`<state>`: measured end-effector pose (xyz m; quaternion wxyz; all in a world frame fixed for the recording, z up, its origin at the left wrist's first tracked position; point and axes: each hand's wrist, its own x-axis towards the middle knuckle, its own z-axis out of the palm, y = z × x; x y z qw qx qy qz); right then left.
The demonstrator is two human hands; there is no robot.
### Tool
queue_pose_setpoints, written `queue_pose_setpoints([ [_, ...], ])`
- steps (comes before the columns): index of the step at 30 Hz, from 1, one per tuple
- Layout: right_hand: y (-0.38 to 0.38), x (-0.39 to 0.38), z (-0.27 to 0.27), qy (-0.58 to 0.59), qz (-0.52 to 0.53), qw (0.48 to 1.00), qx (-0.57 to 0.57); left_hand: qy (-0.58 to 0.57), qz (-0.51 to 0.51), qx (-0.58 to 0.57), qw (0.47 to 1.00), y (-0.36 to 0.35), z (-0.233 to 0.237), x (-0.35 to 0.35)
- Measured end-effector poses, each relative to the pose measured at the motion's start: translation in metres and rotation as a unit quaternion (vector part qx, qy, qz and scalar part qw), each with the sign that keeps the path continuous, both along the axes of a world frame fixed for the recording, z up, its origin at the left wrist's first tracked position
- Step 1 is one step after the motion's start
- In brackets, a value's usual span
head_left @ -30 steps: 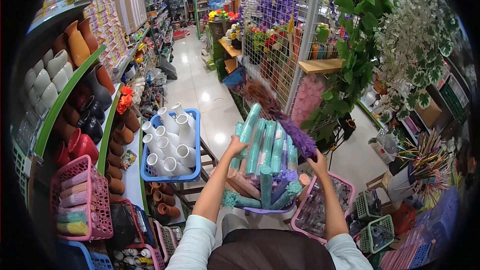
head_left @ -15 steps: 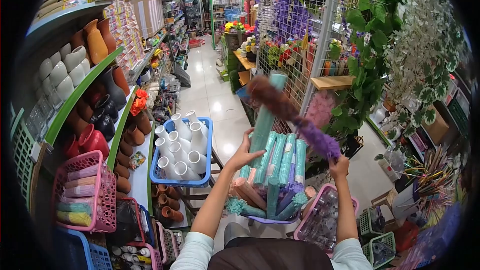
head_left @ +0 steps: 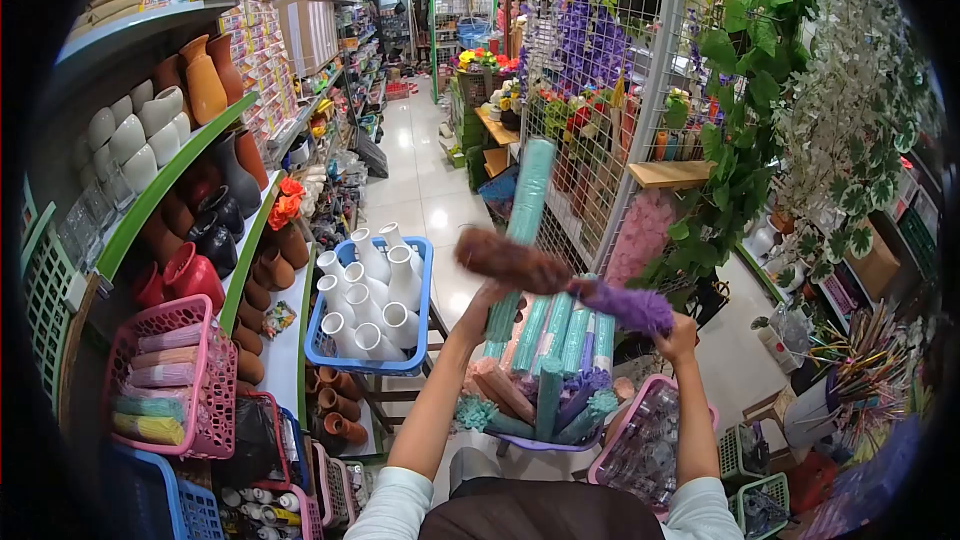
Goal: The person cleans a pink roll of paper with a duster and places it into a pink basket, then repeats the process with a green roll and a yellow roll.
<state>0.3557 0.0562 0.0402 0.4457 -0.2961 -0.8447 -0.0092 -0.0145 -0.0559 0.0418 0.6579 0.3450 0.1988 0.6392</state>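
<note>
One teal roll (head_left: pixel 531 190): long cylinder, glossy clear wrap, slightly tilted, rising from the left hand (head_left: pixel 476 316), which is curled around its lower part, fingers partly hidden. One fluffy duster (head_left: pixel 628 307): purple end clasped in the right hand (head_left: pixel 679 338), brown end blurred, crossing in front of the roll. Between and below both hands: one purple basket (head_left: pixel 545 444), several wrapped rolls, two curly teal ends. Beyond the left hand, leftward: one blue plastic basket (head_left: pixel 428 310), ten smooth white vases (head_left: pixel 404 280) visible.

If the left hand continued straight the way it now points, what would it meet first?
Probably the duster's brown end, just above the left hand in view; depth is unclear.
</note>
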Motion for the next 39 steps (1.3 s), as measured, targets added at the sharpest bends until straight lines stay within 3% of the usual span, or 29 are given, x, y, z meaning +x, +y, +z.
queue_pose_setpoints([
  [1,0.002,-0.003,0.005,0.026,-0.033,0.999,-0.017,0.059,0.065,-0.006,0.996,-0.003,0.005,0.011],
  [3,0.005,-0.007,0.012,0.078,-0.098,0.991,-0.052,0.216,0.101,0.055,0.970,-0.001,0.011,0.015],
  [6,0.005,-0.002,0.016,0.059,-0.083,0.993,-0.064,0.244,0.128,0.087,0.957,0.000,0.019,0.016],
  [9,-0.006,0.000,0.019,0.005,-0.031,0.999,-0.011,0.199,0.081,0.054,0.975,-0.009,0.025,0.011],
  [11,-0.012,0.003,0.014,-0.035,0.011,0.999,0.003,0.084,0.061,-0.080,0.991,0.002,-0.018,-0.014],
  [13,-0.014,0.008,0.007,-0.078,0.050,0.996,-0.016,0.064,0.090,0.067,0.992,0.001,-0.023,-0.006],
  [15,-0.011,0.007,0.004,-0.074,0.045,0.996,0.004,-0.034,-0.045,0.137,0.989,0.001,-0.010,-0.006],
  [18,-0.003,0.001,0.009,-0.036,0.010,0.999,0.015,0.141,0.084,-0.068,0.984,-0.008,-0.007,-0.001],
  [19,-0.003,-0.005,0.014,-0.003,-0.019,1.000,0.000,0.144,-0.010,0.066,0.987,-0.008,0.000,-0.006],
  [21,-0.004,-0.016,0.023,0.063,-0.076,0.995,-0.032,0.152,-0.001,0.083,0.985,-0.014,0.018,0.008],
  [22,0.002,-0.015,0.023,0.043,-0.113,0.987,-0.108,0.149,-0.009,0.078,0.986,-0.020,0.026,0.010],
  [26,0.004,-0.009,0.011,0.002,-0.024,0.999,-0.047,0.040,0.016,0.036,0.998,-0.014,0.015,-0.003],
  [29,-0.004,-0.003,-0.003,-0.043,-0.001,0.997,-0.067,-0.009,0.015,0.055,0.998,-0.014,0.003,-0.017],
  [30,-0.007,-0.006,-0.007,-0.001,0.008,0.999,-0.048,-0.020,0.025,0.056,0.998,-0.016,0.008,-0.015],
  [34,-0.014,0.002,-0.021,0.010,0.015,0.998,-0.066,-0.030,0.080,0.052,0.995,-0.031,0.026,-0.015],
  [37,-0.017,0.004,-0.024,-0.020,0.069,0.997,-0.026,-0.059,0.157,-0.025,0.986,-0.022,0.014,-0.024],
  [38,-0.020,-0.001,-0.020,-0.034,0.090,0.995,0.001,-0.195,-0.082,0.006,0.977,-0.014,0.012,-0.033],
  [39,-0.022,-0.006,-0.015,-0.047,0.111,0.992,0.028,-0.112,-0.079,0.048,0.989,-0.020,0.022,-0.030],
])
